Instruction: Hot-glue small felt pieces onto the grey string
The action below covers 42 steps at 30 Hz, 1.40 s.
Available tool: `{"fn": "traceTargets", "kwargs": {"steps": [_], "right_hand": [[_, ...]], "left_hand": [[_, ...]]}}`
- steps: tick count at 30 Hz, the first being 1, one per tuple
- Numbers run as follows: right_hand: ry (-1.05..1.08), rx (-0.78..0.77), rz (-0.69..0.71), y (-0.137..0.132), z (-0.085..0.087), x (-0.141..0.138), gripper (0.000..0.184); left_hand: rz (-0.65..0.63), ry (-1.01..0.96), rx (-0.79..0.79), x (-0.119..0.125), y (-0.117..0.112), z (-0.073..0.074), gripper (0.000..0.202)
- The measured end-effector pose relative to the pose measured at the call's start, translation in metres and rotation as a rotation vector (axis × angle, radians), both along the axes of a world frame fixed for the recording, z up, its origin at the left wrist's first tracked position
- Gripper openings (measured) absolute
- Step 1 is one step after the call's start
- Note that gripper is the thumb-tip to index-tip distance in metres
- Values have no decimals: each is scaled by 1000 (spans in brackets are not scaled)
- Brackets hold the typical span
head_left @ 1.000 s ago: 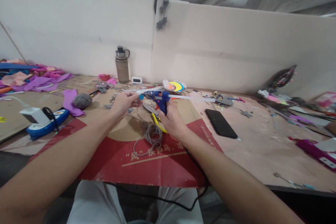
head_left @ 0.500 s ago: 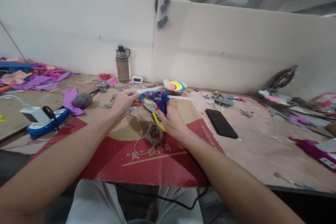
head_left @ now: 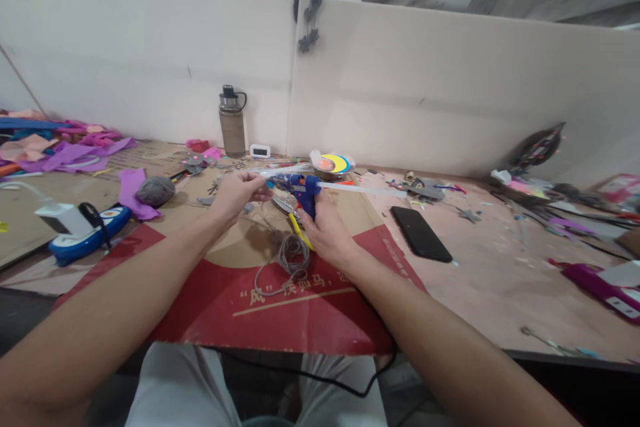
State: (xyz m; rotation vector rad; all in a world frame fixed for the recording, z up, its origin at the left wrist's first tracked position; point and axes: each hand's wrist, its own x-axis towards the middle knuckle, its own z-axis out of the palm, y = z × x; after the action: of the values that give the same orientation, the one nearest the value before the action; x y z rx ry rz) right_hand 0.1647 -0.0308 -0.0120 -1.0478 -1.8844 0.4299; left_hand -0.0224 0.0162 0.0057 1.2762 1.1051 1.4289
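Observation:
A blue hot glue gun (head_left: 307, 192) is gripped in my right hand (head_left: 327, 225), its nozzle pointing left and a long clear glue stick (head_left: 365, 189) sticking out of its back. At the nozzle tip, my left hand (head_left: 241, 193) is closed in a pinch; what lies between its fingers is too small to make out. Under the hands, a loose coil of grey cord (head_left: 293, 255) rests on the red and tan cardboard (head_left: 320, 320). Yellow-handled pliers (head_left: 300, 232) lie just behind the coil, partly covered by my right hand.
A black phone (head_left: 420, 233) lies to the right. Left are a grey yarn ball (head_left: 155, 191) and a blue power strip (head_left: 90, 237) with a charger. A bottle (head_left: 233, 123) and small clock (head_left: 260, 151) stand by the partition. A black cable (head_left: 345, 387) hangs over my lap.
Both hands keep nearly the same pose, with the glue gun nozzle still by the left fingers. The whole view has shifted very slightly.

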Motion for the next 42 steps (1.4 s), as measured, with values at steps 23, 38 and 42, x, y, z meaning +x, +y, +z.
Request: {"fn": "traceTargets", "kwargs": {"steps": [23,38,42], "right_hand": [[23,-21,2,-1,0,-1,38],[7,-32,-20,-4,3,0,36],[-1,-27,-22,-4,4,0,38]], "left_hand": [[1,-4,-5,0,1,-1,11],[-7,-17,9,-1,1,0,13],[-16,-33,11,-1,3,-1,13]]}}
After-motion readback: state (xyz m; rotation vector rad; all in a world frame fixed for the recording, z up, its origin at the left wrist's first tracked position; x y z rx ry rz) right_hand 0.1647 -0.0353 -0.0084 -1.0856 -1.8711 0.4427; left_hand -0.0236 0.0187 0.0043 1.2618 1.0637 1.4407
